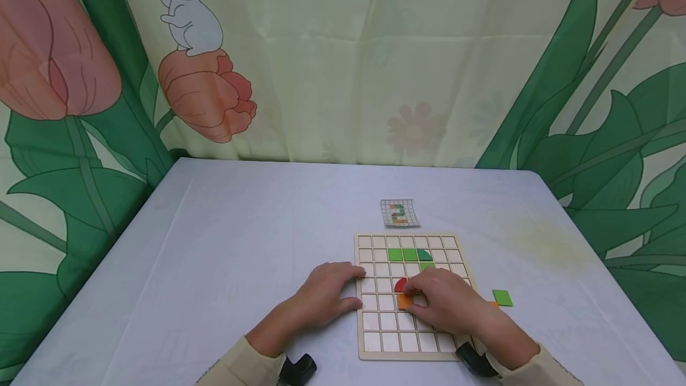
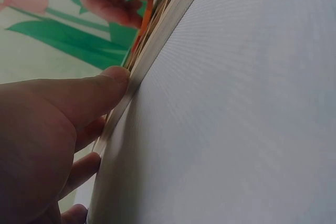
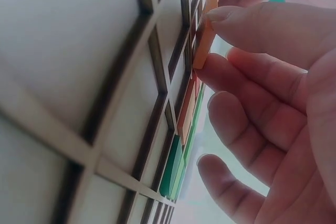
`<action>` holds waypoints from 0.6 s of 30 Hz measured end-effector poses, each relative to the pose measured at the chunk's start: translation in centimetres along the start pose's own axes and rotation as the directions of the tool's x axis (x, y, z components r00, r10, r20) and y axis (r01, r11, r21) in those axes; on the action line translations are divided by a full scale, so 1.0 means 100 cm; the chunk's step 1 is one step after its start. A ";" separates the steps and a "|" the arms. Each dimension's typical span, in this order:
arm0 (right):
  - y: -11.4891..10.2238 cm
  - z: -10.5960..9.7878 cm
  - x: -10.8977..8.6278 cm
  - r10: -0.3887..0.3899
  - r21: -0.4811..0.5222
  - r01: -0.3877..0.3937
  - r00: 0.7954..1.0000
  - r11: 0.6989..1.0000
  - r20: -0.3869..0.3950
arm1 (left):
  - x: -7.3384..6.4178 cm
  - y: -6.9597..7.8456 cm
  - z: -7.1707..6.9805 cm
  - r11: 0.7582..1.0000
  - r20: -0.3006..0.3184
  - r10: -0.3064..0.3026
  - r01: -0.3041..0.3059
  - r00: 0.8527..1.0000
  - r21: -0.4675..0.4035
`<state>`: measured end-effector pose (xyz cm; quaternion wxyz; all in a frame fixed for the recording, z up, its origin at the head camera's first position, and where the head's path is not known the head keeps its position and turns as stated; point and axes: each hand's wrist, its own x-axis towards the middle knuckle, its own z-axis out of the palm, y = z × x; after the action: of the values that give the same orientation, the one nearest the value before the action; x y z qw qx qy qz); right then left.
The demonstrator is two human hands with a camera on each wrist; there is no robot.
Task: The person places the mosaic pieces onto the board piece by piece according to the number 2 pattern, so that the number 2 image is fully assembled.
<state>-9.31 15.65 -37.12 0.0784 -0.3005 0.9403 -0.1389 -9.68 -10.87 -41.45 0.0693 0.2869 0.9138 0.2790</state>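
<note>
A wooden grid board [image 1: 360, 314] lies on the table, with green square tiles [image 1: 402, 254], a dark green rounded tile [image 1: 424, 255] and a red rounded tile [image 1: 400, 285] in its cells. My right hand [image 1: 447, 302] is over the middle of the board. Its thumb and index finger pinch an orange square tile [image 3: 206, 35], tilted up at a cell just below the red tile. At the board's left edge, my left hand [image 1: 327, 296] touches the frame with thumb and fingertips spread along it. The right hand hides some cells.
Beyond the board lies a small pattern card [image 1: 399, 213] printed with a coloured grid design. Right of the board are a loose green square tile [image 1: 502, 298] and an orange piece [image 1: 493, 304], partly hidden by the right wrist. A printed curtain [image 1: 332, 76] hangs behind the table.
</note>
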 end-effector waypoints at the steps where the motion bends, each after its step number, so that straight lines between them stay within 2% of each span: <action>1: 0.000 0.000 0.000 -0.003 0.000 0.003 1.000 1.000 0.001 | 0.000 0.000 0.000 1.000 0.001 -0.001 0.001 1.000 -0.001; 10: 0.001 0.000 0.000 -0.046 -0.004 0.046 0.999 0.999 -0.022 | 0.000 0.000 -0.001 1.000 0.008 -0.013 0.013 1.000 -0.014; 18: 0.002 0.001 0.001 -0.049 0.003 0.049 0.998 0.999 -0.027 | -0.001 0.000 -0.001 1.000 0.008 -0.014 0.014 1.000 -0.012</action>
<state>-9.46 15.70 -37.22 0.0631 -0.3213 0.9334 -0.1467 -9.62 -10.92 -41.39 0.0767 0.2814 0.9138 0.2827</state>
